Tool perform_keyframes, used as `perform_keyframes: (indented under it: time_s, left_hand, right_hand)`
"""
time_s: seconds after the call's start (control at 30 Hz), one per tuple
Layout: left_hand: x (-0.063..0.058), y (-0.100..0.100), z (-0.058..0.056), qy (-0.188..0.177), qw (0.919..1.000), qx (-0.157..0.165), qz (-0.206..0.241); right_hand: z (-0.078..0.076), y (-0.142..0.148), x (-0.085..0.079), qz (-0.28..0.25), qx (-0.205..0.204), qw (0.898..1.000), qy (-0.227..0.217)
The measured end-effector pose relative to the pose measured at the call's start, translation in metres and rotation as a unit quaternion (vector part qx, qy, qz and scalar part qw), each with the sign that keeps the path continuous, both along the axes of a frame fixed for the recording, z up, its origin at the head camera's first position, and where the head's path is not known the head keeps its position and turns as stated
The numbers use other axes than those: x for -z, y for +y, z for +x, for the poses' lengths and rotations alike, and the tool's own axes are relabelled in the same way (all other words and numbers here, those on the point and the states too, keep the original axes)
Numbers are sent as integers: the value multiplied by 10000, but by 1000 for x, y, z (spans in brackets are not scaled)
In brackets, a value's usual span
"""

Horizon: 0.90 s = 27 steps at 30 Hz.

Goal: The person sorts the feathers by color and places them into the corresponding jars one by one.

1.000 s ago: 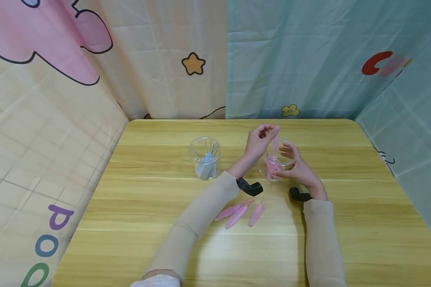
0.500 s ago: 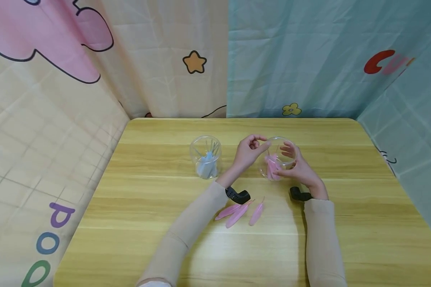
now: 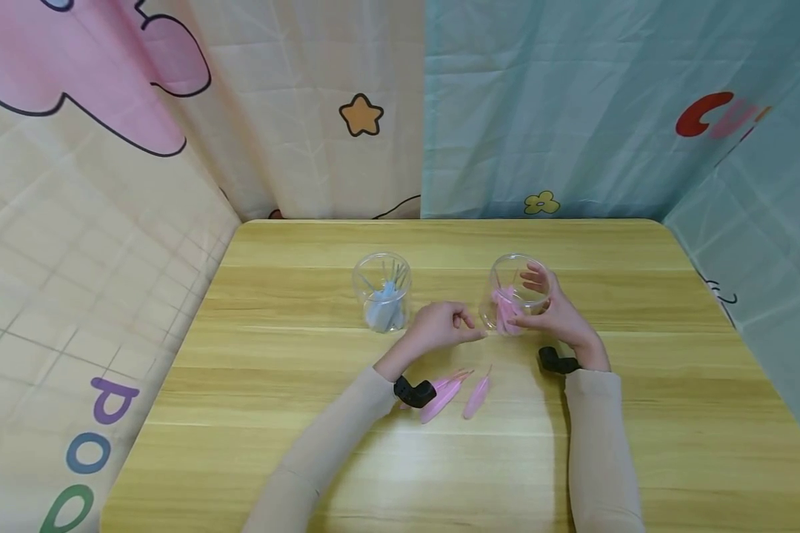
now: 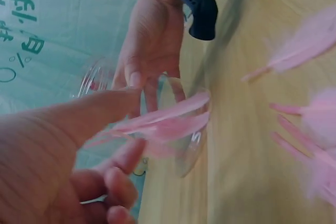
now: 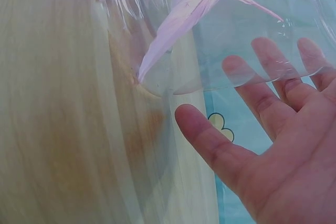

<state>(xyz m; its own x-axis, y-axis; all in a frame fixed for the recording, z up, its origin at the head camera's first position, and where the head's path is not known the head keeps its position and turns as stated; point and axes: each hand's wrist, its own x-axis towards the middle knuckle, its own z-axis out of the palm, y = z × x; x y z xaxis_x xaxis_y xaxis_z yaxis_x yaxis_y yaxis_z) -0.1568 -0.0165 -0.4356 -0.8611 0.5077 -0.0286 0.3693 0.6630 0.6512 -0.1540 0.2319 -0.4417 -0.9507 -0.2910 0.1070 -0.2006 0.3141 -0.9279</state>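
Note:
My right hand [image 3: 563, 318] holds a clear glass cup [image 3: 518, 256] on the right of the table, thumb at the front and fingers around the side. Inside that cup stand several pink feathers [image 3: 505, 311], stems up and leaning. The left hand [image 3: 440, 326] hovers left of this cup with nothing in its loosely bent fingers; its wrist is above loose pink feathers [image 3: 442, 400], partly hiding them. Another pink feather [image 3: 476, 396] lies just to their right. In the right wrist view, fingertips [image 5: 273, 59] show through the cup's wall.
A second clear cup [image 3: 382, 256] with pale blue feathers [image 3: 384, 307] stands left of the left hand. Both cups are upright on the wooden table [image 3: 293, 385]. Printed curtains [image 3: 307, 111] hang behind the table and at both sides.
My left hand has let a pink feather go into the right-hand cup, then moved down and left, away from the rim. The right hand has kept its place on the cup.

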Motion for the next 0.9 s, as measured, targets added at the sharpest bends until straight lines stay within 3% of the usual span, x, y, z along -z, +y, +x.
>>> perform_keyframes:
  time_s: [0.13, 0.3, 0.53, 0.9]
  left_hand:
    - [3, -7, 12, -24, 9946, 291, -993]
    - [8, -11, 24, -253, 9849, 480, -1644]
    - [15, -12, 34, -82, 9822, 472, -1815]
    - [20, -13, 36, -49, 9814, 360, -1886]
  right_hand:
    - [0, 0, 0, 22, 3, 10000, 17]
    - [0, 1, 1, 10, 22, 10000, 5]
    - [1, 0, 3, 3, 11, 10000, -3]
    - [0, 0, 1, -17, -28, 10000, 79]
